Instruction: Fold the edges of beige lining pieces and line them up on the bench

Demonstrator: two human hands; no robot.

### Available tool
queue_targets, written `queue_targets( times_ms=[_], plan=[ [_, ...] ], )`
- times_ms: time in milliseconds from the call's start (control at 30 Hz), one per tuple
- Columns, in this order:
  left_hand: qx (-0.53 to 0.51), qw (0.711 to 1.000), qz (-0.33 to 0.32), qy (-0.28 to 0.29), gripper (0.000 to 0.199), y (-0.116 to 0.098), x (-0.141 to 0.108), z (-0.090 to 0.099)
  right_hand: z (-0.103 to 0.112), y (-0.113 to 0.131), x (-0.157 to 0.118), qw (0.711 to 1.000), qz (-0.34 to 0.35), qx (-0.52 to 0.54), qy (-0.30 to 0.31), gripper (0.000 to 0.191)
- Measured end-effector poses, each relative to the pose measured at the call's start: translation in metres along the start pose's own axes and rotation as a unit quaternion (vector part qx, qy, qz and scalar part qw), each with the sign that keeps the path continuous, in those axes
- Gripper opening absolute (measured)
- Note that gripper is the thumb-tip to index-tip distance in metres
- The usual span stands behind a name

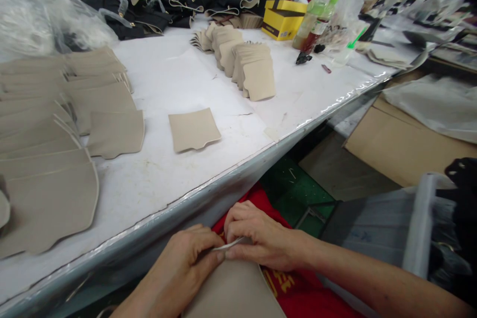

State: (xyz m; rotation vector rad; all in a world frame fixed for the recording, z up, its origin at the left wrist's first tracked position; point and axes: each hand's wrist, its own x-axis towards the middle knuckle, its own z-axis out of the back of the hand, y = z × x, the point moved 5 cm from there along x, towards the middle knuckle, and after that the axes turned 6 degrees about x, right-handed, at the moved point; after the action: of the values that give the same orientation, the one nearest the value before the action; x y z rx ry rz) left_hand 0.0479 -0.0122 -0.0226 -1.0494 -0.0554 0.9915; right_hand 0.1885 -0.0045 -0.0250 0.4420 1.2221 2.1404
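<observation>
Low in the head view, a beige leather-like panel (234, 290) hangs over my lap, just off the table's front edge. My left hand (186, 256) pinches its upper edge between thumb and fingers. Close beside it, my right hand (257, 236) grips the same edge, the thumbs almost touching. The edge looks slightly bent between the two hands, and the panel's lower end runs out of view. On the table, nearest to my hands, a single small beige piece (194, 130) lies flat with a notched front edge.
Overlapping beige panels (48, 198) cover the table's left side. A fanned row of small beige pieces (257, 72) lies mid-table, near a yellow box (283, 20) and bottles (311, 27). Black bags (149, 0) are heaped behind. A grey plastic bin (372, 223) stands at my right.
</observation>
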Motion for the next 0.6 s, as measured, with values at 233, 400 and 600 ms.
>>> queue_targets(
  times_ms=[233, 400, 600],
  plan=[
    [-0.053, 0.998, 0.035, 0.000, 0.027, 0.006, -0.006, 0.003, 0.011, -0.008, -0.009, 0.999, 0.033, -0.004, 0.021, 0.024],
    [-0.061, 0.997, 0.047, 0.001, 0.025, 0.011, -0.007, 0.004, 0.012, -0.013, -0.013, 0.998, 0.047, -0.024, 0.036, 0.029],
    [-0.044, 0.998, 0.038, -0.016, 0.025, 0.004, -0.005, 0.007, 0.009, -0.005, -0.005, 0.997, 0.033, -0.049, 0.050, 0.021]
  ],
)
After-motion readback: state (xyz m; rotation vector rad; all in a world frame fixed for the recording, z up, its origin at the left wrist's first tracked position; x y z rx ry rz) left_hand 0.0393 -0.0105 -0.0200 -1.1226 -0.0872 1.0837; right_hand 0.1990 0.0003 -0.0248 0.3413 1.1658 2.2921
